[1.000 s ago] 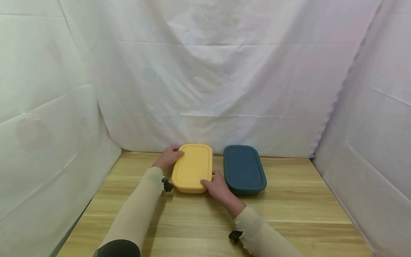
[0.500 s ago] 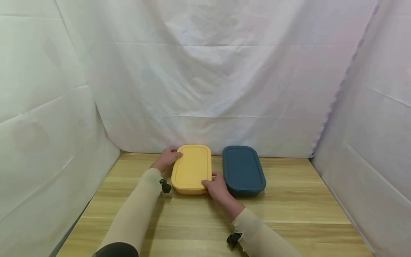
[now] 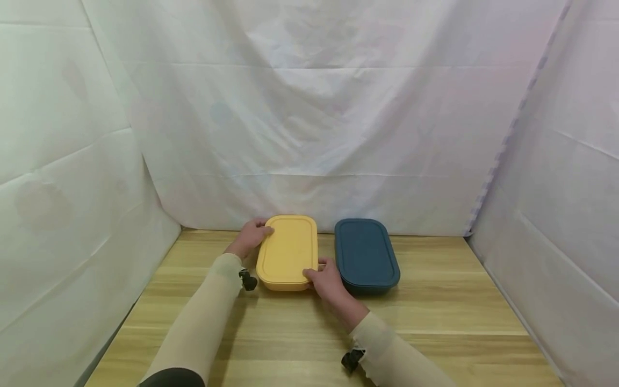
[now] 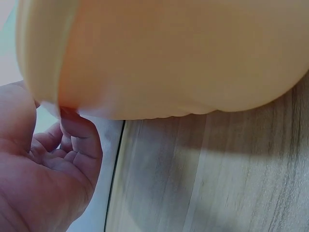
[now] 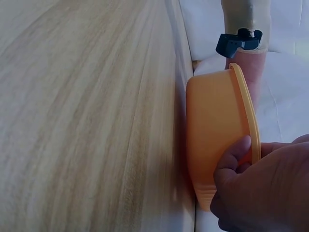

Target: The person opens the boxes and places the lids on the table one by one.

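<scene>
Balanced pinches from both hands suit the yellow box [image 3: 287, 250], at the lower centre of the head view.
The right hand [image 3: 329, 279] grips its near right edge, the left hand [image 3: 249, 237] its far left; equal pressure should prevent tilting, with fingers clear of the blue box [image 3: 367, 252] right of centre.

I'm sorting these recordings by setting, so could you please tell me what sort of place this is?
Probably a makeshift recording booth: white fabric sheets hang behind and on both sides of a wood-grain table, and small black devices, perhaps cameras, sit at the person's sleeves.
</scene>
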A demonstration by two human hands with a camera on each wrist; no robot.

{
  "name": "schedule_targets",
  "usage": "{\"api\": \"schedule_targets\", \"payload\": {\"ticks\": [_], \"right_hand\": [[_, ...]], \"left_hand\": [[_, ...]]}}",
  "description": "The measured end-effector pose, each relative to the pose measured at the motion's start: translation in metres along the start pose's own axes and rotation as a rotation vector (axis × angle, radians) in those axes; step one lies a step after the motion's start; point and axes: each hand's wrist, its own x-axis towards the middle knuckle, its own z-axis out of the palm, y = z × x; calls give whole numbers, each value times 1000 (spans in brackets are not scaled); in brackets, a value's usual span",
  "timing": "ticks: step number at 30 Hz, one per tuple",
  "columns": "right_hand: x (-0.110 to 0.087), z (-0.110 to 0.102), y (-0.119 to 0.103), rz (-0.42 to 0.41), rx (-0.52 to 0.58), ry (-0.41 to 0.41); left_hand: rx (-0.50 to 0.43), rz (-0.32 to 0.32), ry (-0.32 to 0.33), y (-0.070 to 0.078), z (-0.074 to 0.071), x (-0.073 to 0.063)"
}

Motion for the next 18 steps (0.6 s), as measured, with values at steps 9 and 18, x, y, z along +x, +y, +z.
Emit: {"api": "schedule_targets", "payload": {"ticks": [9,18], "right_hand": [[-2,0,-4,9,38,15],[-4,-2,-10,5,48,1]], "left_hand": [[3,-10,11,6,-1,-4],[-34,1,36,13,-1,-9]]}}
